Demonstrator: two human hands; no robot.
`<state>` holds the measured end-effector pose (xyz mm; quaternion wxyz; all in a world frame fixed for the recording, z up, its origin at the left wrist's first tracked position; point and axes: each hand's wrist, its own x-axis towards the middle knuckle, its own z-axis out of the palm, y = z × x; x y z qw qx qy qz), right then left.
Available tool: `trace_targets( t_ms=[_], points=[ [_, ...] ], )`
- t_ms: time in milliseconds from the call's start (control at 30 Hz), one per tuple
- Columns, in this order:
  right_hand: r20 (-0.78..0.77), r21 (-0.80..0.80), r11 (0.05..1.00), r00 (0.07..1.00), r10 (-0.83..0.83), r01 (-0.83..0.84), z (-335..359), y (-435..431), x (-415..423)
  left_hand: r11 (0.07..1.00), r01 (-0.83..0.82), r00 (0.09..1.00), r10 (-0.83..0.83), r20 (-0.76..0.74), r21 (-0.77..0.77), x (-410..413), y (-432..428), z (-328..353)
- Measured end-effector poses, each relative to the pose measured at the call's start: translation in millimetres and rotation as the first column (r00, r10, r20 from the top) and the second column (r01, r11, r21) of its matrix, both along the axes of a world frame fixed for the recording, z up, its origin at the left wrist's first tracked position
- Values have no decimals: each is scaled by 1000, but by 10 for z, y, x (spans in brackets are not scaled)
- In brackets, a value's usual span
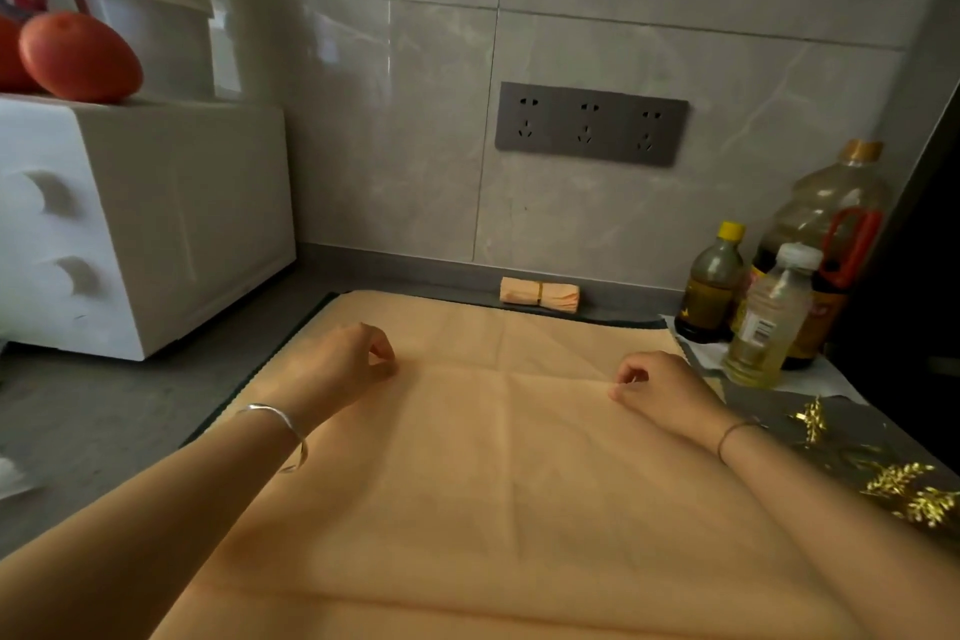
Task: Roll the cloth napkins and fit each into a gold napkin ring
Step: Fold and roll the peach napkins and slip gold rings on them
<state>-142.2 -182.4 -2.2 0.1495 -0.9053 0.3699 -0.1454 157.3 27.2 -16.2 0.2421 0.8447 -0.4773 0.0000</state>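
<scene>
1. Done: one rolled napkin (563, 297) lies at the back of the tabletop (93, 411), close to the wall, with a gold napkin ring (540, 294) around its middle.
2. In progress: a second peach napkin (493, 473) lies spread flat and unrolled on a dark mat (779, 405).
3. The left hand (337, 364) and right hand (660, 387) rest on its far half, well apart. The fingers of both are curled, tips at the cloth; whether they pinch it cannot be told.
4. Spare gold leaf-trimmed rings (904, 486) lie just right of the napkin, near the oil bottles (826, 224).
5. Remaining, by judgement: roll this napkin and slide a ring onto it.
</scene>
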Motion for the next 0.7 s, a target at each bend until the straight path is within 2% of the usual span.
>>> trace_targets(
  t_ms=[267,367,433,533,600,700],
  points=[
    [15,7,999,999,-48,48,-13,22,35,997,-74,997,75,11,-20,-18,-52,-66],
    [-7,-152,983,994,-110,107,-21,177,3,993,-113,985,109,131,23,-202,16,7],
    [5,-218,969,993,-118,116,-35,356,-17,998,-52,976,44,211,29,-423,83,64],
    [98,-53,998,994,-41,46,-54,798,28,988,154,974,-151,167,-1,-863,239,105],
    [100,22,999,994,34,-36,-86,1126,97,970,236,962,-242,124,62,-1142,357,77],
    [82,12,992,989,123,-124,-154,1506,233,944,269,945,-297,136,190,-1380,469,-1]
  ],
)
